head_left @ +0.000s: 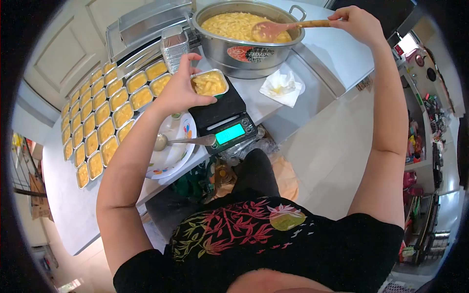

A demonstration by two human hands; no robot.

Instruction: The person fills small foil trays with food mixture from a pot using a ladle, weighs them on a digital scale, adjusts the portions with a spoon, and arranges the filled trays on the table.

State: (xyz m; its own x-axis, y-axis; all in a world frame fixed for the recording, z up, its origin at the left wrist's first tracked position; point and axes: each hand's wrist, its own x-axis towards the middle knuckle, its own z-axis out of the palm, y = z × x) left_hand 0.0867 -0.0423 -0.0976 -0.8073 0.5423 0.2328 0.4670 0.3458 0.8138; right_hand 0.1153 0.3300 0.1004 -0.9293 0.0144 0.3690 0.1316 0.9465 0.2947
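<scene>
My left hand (180, 89) grips a small foil cup (210, 83) filled with a chunky yellow mixture, fingers and thumb on its left side. The cup is over the black platform of a digital scale (229, 133) with a lit green display; whether it rests on it I cannot tell. My right hand (359, 25) is closed round the handle end of a wooden spoon (315, 23). The spoon's bowl lies on the yellow mixture (232, 24) inside a large metal pot (215, 49).
Rows of filled foil cups (102, 113) cover the table's left side. A stack of foil cups (174, 49) stands left of the pot. Nearer me, a metal spoon (188, 141) lies across a white plate (183, 158). A crumpled tissue (282, 88) lies right of the scale.
</scene>
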